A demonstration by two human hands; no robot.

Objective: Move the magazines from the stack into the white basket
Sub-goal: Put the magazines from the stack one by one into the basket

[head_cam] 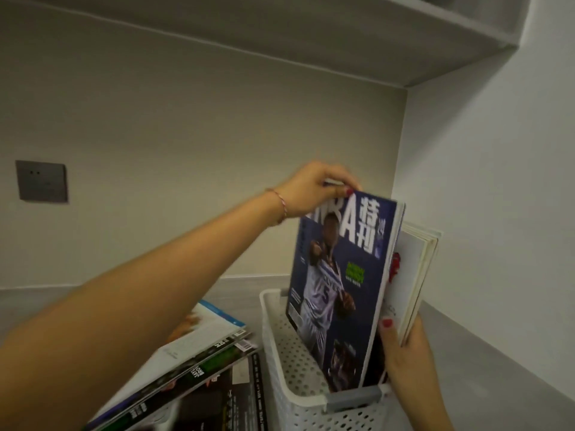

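A blue basketball magazine (339, 290) stands upright inside the white perforated basket (280, 346), its lower edge down in the basket. My left hand (314, 191) pinches its top left corner from above. Behind it, a white magazine with a red mark (410, 275) leans at the basket's right side, and my right hand (404, 359) grips its lower edge, thumb on the cover. The stack of magazines (199, 368) lies flat to the left of the basket, partly hidden by my left forearm.
The basket and stack rest on a grey counter (485, 362) in a corner between two pale walls. A grey wall socket (42, 181) is on the back wall at the left. A shelf or cabinet underside (280, 35) runs overhead.
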